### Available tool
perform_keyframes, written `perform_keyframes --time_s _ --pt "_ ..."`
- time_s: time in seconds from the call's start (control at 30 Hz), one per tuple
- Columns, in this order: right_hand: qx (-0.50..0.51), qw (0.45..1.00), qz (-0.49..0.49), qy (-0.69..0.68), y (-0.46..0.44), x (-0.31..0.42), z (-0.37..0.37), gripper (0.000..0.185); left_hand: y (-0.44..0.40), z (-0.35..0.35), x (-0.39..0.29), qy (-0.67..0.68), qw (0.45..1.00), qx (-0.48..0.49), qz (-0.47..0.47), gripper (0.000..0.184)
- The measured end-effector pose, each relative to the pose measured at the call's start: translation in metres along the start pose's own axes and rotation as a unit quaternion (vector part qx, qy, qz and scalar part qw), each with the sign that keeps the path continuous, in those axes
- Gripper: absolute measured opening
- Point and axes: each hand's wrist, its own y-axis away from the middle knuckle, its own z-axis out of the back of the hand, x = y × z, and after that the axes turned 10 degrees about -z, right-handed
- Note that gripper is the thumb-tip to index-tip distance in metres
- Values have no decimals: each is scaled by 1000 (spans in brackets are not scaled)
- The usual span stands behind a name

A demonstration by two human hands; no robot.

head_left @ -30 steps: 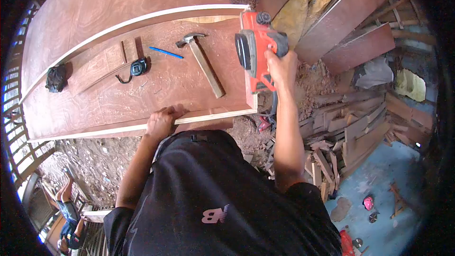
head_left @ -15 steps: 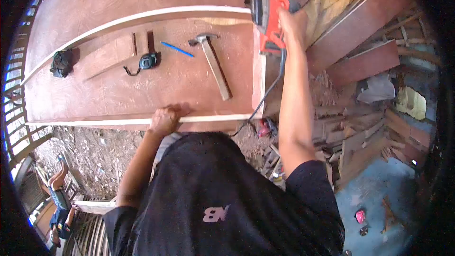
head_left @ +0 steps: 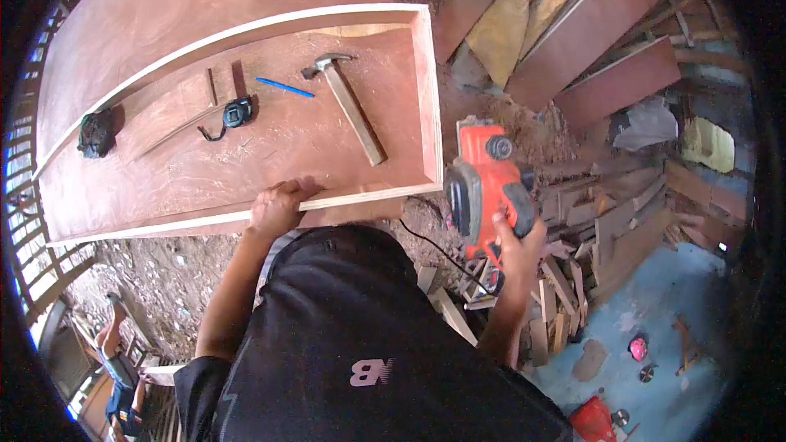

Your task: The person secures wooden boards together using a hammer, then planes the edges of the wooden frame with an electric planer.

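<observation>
Taking 12 as straight ahead: we're holding the red electric planer in the right hand, fingers wrapping its rear handle, with its body extending toward 11–12 from the grip. Key relation: the planer is hanging just outside the near-right corner of the plywood frame, that corner lying at about 10 from the right hand. The planer's long axis is running roughly 12–6, close to parallel with the frame's right end strip, which is sitting at 11 from it. A thin gap is showing between tool and corner; we can't tell how high the planer is relative to the rim. The right hand is clearly the nearer one. The left hand is lying over the near edge strip, well off at 9 from the corner, fingers curling inward; we can't tell if it's pinching or just resting. The near edge strip is running about 9–3, meeting the end strip at that corner. Room: shavings-strewn ground is filling the gap toward 1, with leaning boards bounding it beyond; the offcut pile is bordering us at 3–4. The black power cord is trailing at 7 from the planer, back toward the frame. Inside the rim, the claw hammer is lying at 10, the blue pen and tape measure farther out.
</observation>
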Motion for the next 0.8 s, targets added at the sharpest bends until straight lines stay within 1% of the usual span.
perform_keyframes --time_s 0.03,0.07,0.1,0.17,0.3,0.33,0.43,0.47,0.5,0.67,0.8 --pt "-21 1000 -8 12 15 -18 0 47 0 -3 0 4 1000 -19 -6 48" --pt "-41 999 -18 24 27 -28 0 44 -6 10 -10 19 999 -40 -11 45" --pt "-9 1000 -1 12 37 -33 1 41 -4 5 -6 16 999 -40 -20 45" --pt "57 998 36 -14 55 -34 5 36 -6 13 -13 -8 1000 7 20 43" --pt "75 995 62 0 65 -68 -6 32 -3 7 -7 1 1000 -4 4 41" --pt "70 996 48 -39 65 -71 -14 34 -3 8 -8 4 1000 -1 5 41" --pt "58 995 78 6 54 -86 -29 34 -2 3 -6 9 1000 0 12 41" --pt "41 995 95 3 48 -90 -37 30 -1 2 -4 10 1000 -2 16 41" --pt "45 994 95 -4 42 -92 -40 30 0 0 -3 9 1000 -3 19 42" --pt "79 993 75 -46 10 -21 -64 28 -2 -1 -6 5 1000 -8 24 46" --pt "76 989 102 -71 -30 27 -89 28 -3 3 -7 -7 998 43 43 52"
